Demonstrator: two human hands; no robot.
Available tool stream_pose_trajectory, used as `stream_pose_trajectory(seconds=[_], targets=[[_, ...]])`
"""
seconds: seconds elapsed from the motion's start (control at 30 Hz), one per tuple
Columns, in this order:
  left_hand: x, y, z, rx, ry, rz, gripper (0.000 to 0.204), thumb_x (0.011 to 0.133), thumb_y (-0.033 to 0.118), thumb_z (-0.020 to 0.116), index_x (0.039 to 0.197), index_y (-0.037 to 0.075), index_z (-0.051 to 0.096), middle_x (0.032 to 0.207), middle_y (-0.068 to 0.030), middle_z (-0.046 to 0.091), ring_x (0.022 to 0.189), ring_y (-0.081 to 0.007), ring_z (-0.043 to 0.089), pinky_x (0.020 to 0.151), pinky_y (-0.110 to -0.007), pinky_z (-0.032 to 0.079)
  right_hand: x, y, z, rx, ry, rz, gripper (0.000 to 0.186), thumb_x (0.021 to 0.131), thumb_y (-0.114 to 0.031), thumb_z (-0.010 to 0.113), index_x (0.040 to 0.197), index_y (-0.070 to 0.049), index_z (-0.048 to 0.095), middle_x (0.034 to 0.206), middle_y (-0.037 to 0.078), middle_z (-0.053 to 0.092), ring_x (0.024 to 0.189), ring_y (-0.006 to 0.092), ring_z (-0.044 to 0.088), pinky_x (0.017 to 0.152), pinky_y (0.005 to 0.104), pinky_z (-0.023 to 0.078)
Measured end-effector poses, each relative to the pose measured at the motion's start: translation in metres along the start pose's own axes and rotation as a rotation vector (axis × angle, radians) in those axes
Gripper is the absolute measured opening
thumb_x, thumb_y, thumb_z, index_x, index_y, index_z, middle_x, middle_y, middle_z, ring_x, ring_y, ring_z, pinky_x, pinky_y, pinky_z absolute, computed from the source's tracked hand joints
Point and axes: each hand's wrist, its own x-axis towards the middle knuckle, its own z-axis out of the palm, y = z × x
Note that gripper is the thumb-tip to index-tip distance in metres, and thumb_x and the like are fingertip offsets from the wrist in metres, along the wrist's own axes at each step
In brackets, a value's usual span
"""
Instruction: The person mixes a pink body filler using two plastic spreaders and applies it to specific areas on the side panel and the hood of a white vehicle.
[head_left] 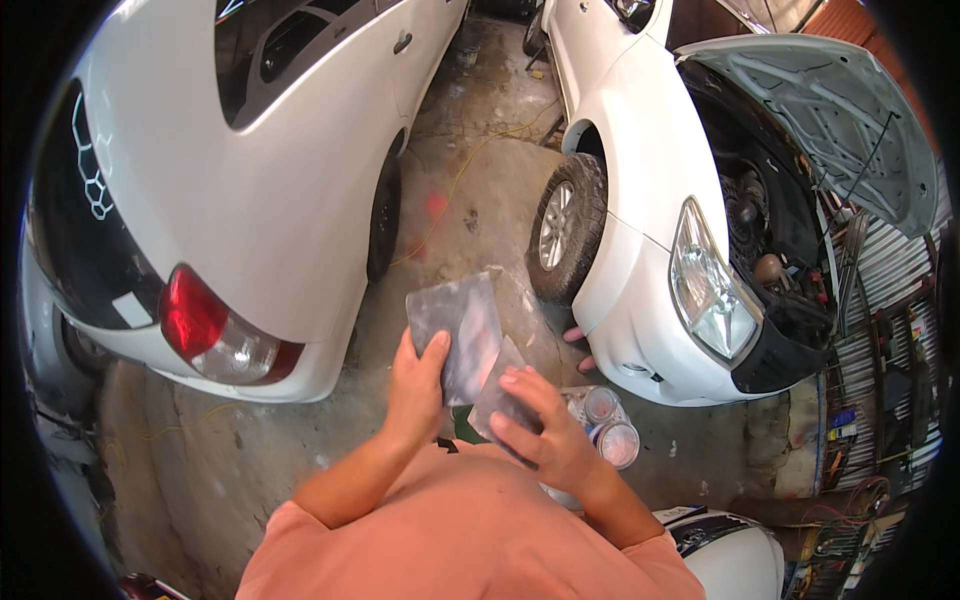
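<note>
In front of my chest, my left hand (pixel 415 390) grips the lower left edge of a flat grey rectangular plate (pixel 440 312), thumb on top. A pale pink smear of paste (pixel 486 335) lies along its right side. My right hand (pixel 540 425) is closed round a smaller dark grey flat spreader (pixel 508 365), which meets or overlaps the plate's lower right edge; whether they touch I cannot tell. Just beyond my right hand stand round clear containers (pixel 617 445), one showing pinkish contents.
A white car (pixel 290 160) stands on the left, its tail light (pixel 215 330) nearest. Another white car (pixel 630 260) on the right has its hood (pixel 830 110) raised. A yellow cord (pixel 462 175) runs along the concrete floor between them. Shelving (pixel 880 380) lines the far right.
</note>
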Motion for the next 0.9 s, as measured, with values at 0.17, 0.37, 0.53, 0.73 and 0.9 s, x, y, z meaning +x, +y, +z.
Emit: stream_pose_trajectory(seconds=[0.17, 0.37, 0.53, 0.73, 0.9], targets=[[0.043, -0.020, 0.004, -0.059, 0.132, -0.164, 0.035, 0.103, 0.015, 0.057, 0.134, 0.002, 0.048, 0.124, -0.0111, 0.062, 0.110, -0.0209, 0.063, 0.096, -0.039, 0.054, 0.007, 0.070, 0.016, 0.004, -0.019, 0.156, 0.070, 0.079, 0.003, 0.078, 0.141, -0.021, 0.054, 0.144, 0.018, 0.045, 0.132, 0.0429, 0.049, 0.110, 0.0539, 0.043], [0.145, -0.029, 0.024, -0.090, 0.221, -0.170, 0.031, 0.104, 0.013, 0.056, 0.132, 0.002, 0.050, 0.121, -0.0110, 0.063, 0.105, -0.0208, 0.065, 0.093, -0.040, 0.056, 0.003, 0.214, 0.016, -0.018, -0.083, 0.319, 0.070, 0.080, 0.010, 0.067, 0.143, -0.018, 0.057, 0.138, 0.018, 0.051, 0.131, 0.0385, 0.050, 0.111, 0.0461, 0.042], [0.273, 0.007, 0.056, -0.120, 0.085, -0.075, 0.034, 0.106, 0.022, 0.055, 0.136, 0.009, 0.049, 0.125, -0.0075, 0.062, 0.108, -0.0200, 0.065, 0.095, -0.040, 0.055, 0.017, 0.320, -0.004, 0.147, 0.064, 0.618, 0.050, 0.087, 0.005, 0.063, 0.135, -0.006, 0.058, 0.134, 0.017, 0.054, 0.123, 0.0322, 0.056, 0.107, 0.0407, 0.044], [0.374, 0.007, 0.081, -0.078, 0.106, -0.094, 0.034, 0.107, 0.022, 0.055, 0.138, 0.013, 0.048, 0.128, -0.0047, 0.062, 0.112, -0.0205, 0.064, 0.096, -0.043, 0.055, 0.124, 0.425, -0.070, 0.528, 0.157, 1.032, 0.036, 0.094, -0.003, 0.064, 0.129, -0.001, 0.055, 0.124, 0.009, 0.064, 0.112, 0.0188, 0.061, 0.102, 0.0355, 0.047], [0.458, -0.019, 0.094, -0.140, 0.088, -0.153, 0.036, 0.106, 0.022, 0.056, 0.140, 0.014, 0.046, 0.127, -0.0048, 0.063, 0.112, -0.0220, 0.065, 0.094, -0.044, 0.056, 0.194, 0.528, -0.081, 1.046, 0.418, 0.919, 0.044, 0.096, -0.010, 0.068, 0.136, 0.002, 0.052, 0.126, 0.010, 0.064, 0.114, 0.0163, 0.061, 0.101, 0.0340, 0.049]])
